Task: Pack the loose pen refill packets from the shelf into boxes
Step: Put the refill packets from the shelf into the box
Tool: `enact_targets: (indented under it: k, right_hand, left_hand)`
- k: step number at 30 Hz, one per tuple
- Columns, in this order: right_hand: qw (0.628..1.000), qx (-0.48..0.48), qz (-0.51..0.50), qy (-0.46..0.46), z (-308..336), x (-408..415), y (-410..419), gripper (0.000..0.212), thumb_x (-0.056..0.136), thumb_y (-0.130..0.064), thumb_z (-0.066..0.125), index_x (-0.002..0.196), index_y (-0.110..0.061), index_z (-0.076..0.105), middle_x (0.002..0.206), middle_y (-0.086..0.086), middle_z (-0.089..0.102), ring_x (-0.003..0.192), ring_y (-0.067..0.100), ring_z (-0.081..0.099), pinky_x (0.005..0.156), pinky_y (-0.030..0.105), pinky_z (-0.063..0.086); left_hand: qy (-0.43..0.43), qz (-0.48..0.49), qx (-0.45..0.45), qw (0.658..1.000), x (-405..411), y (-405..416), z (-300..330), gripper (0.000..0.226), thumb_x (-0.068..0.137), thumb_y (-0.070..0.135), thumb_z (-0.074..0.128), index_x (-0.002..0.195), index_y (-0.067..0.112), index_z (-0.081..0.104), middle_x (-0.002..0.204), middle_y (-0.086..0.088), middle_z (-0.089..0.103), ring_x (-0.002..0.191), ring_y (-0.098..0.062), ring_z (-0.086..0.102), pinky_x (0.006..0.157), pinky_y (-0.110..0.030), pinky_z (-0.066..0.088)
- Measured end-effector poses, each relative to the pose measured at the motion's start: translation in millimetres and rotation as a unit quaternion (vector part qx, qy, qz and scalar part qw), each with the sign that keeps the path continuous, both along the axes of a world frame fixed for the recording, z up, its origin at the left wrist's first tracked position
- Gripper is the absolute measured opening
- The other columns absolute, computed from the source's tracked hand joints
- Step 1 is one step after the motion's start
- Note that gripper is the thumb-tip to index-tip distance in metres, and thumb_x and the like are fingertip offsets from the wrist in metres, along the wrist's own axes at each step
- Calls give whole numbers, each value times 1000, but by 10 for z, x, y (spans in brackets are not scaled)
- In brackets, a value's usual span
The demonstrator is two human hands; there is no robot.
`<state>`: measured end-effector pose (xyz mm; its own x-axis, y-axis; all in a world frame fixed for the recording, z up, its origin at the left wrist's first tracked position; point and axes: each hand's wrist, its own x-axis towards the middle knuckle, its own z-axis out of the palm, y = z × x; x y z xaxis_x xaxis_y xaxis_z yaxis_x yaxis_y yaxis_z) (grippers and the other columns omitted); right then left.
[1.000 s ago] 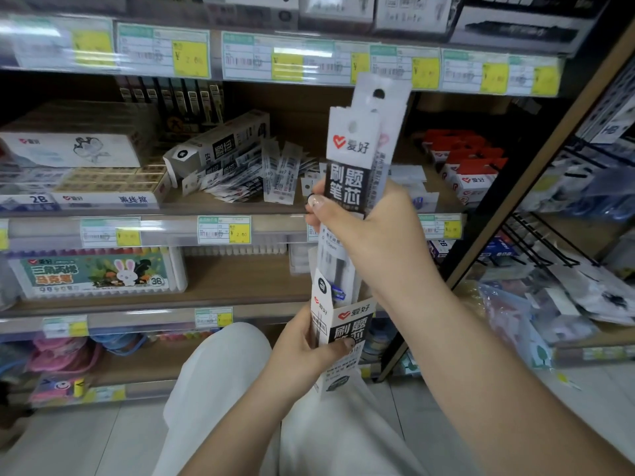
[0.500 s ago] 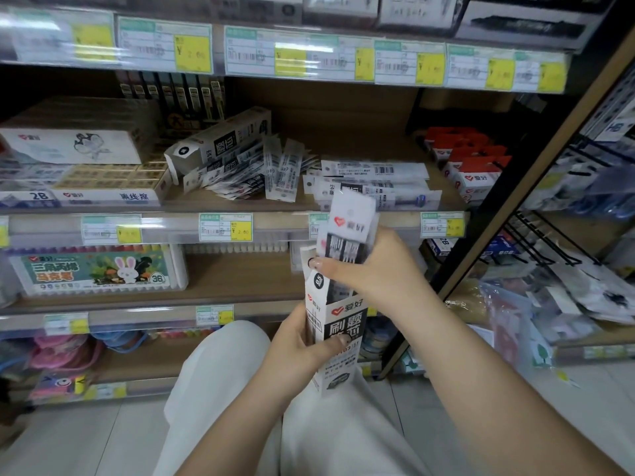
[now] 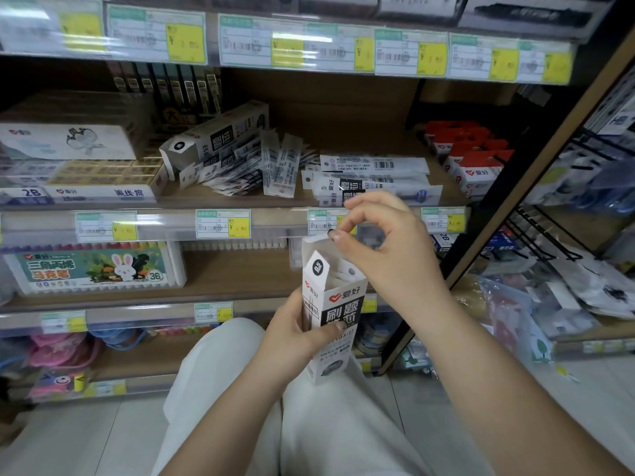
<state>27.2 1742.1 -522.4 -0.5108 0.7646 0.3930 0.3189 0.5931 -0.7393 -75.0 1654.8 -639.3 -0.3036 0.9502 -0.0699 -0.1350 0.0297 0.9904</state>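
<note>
My left hand (image 3: pixel 295 334) grips an upright white-and-black refill box (image 3: pixel 338 314) over my lap, thumb across its front. The box top is open, and the white tops of refill packets (image 3: pixel 345 274) show inside it. Just above the opening, my right hand (image 3: pixel 385 252) has its fingers curled, and thumb and forefinger pinch the box's raised top flap (image 3: pixel 318 240). Loose refill packets (image 3: pixel 372 182) lie piled on the shelf behind that hand. More packets (image 3: pixel 280 166) are scattered to the left, beside a second box (image 3: pixel 220 135) lying on its side.
Red-topped boxes (image 3: pixel 470 159) stand at the shelf's right end and eraser and pencil boxes (image 3: pixel 103 173) at its left. A marker case (image 3: pixel 92 267) sits on the shelf below. A wire rack with bagged goods (image 3: pixel 563 297) stands to the right.
My right hand has pushed the handful of packets down into the box and let go of them. It now pinches the top flap. The left hand has kept the box steady.
</note>
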Motion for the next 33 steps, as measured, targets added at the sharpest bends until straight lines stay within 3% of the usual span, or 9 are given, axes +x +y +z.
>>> enact_targets:
  k: [4, 8, 11, 14, 19, 23, 27, 30, 33]
  right_hand:
    - [999, -32, -8, -6, -48, -5, 110, 10, 80, -15, 69, 71, -18, 65, 98, -17, 55, 97, -8, 50, 84, 6, 35]
    - [998, -17, -20, -53, -36, 52, 133, 8, 78, -18, 71, 71, -21, 69, 108, -13, 55, 108, 5, 49, 89, 16, 36]
    - [988, 7, 1, -157, -7, 71, 117, 2, 76, -23, 72, 77, -25, 71, 121, -11, 53, 121, 11, 41, 100, 27, 31]
    - [966, -10, 27, -255, 22, 33, 134, 16, 73, -31, 73, 88, -28, 71, 133, -6, 47, 129, 15, 36, 105, 33, 31]
    - [934, 16, 7, -357, 172, -70, 174, 20, 71, -42, 73, 85, -28, 71, 106, -7, 57, 109, 16, 45, 81, 33, 45]
    - [895, 71, -17, -440, 203, -176, 207, 19, 75, -30, 66, 92, -25, 70, 97, -4, 59, 96, 19, 50, 65, 29, 39]
    - [882, 113, -34, -456, 147, -212, 265, 26, 78, -14, 62, 100, -27, 67, 105, -1, 58, 99, 22, 50, 68, 29, 36]
    - [886, 124, -20, -445, 107, -212, 281, 17, 79, -22, 65, 94, -27, 66, 103, -2, 58, 100, 19, 49, 68, 30, 40]
    - [909, 72, 51, -407, 151, -175, 318, 8, 76, -33, 69, 81, -28, 66, 101, -7, 60, 101, 15, 52, 81, 34, 48]
  left_hand:
    - [9, 0, 2, 1000, -51, 71, 31, 47, 69, 9, 69, 113, 21, 58, 104, 6, 72, 99, -10, 67, 81, -25, 53]
    - [8, -1, -9, 1000, -25, 87, -11, 46, 68, 10, 69, 112, 22, 58, 104, 6, 72, 98, -10, 67, 79, -22, 52]
    - [9, 5, -13, 1000, -2, 98, -29, 45, 69, 10, 68, 110, 24, 58, 102, 8, 72, 97, -8, 67, 76, -20, 52]
    - [20, 7, -21, 1000, 7, 127, -16, 43, 72, 7, 69, 109, 26, 58, 100, 8, 73, 96, -8, 67, 80, -25, 51]
    - [31, 10, -30, 999, 11, 160, -24, 47, 68, 14, 69, 111, 26, 57, 103, 8, 72, 99, -10, 67, 90, -36, 51]
    - [51, -10, -26, 998, 34, 165, -27, 48, 70, 12, 68, 115, 26, 56, 105, 10, 71, 100, -9, 66, 85, -27, 52]
    - [47, -13, -30, 998, 37, 162, -28, 48, 71, 12, 67, 115, 27, 56, 106, 9, 71, 101, -10, 66, 87, -30, 52]
    - [33, -7, -38, 999, 17, 164, -16, 47, 70, 12, 67, 114, 25, 57, 105, 9, 72, 100, -10, 67, 85, -30, 51]
    - [30, -7, -40, 999, -14, 170, -3, 44, 75, 3, 70, 112, 23, 57, 102, 10, 72, 97, -7, 67, 79, -22, 51]
